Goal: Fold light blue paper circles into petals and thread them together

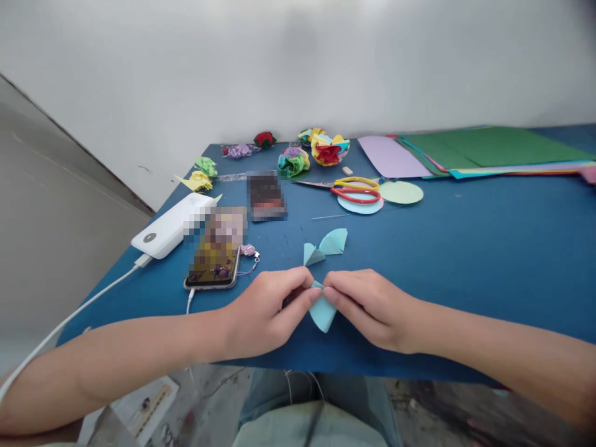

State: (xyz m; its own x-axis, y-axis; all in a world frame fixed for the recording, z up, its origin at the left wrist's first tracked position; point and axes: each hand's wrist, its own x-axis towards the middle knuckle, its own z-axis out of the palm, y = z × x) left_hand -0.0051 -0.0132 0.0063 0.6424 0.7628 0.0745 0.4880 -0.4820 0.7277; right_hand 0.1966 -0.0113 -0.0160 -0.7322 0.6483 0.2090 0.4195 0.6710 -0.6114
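My left hand point(265, 313) and my right hand point(370, 307) meet near the front edge of the blue table point(465, 261). Both pinch a small folded light-blue paper piece point(322, 312) between thumbs and fingertips. Just beyond it lie two more folded light-blue paper pieces point(326, 246) flat on the table. Red and yellow scissors point(351, 189) rest farther back on pale paper circles point(400, 192).
A phone point(216, 254) on a cable and a white power bank point(172, 225) lie at the left. Several coloured paper flowers point(311, 152) sit along the back by the wall. A stack of coloured paper sheets point(484, 152) covers the back right.
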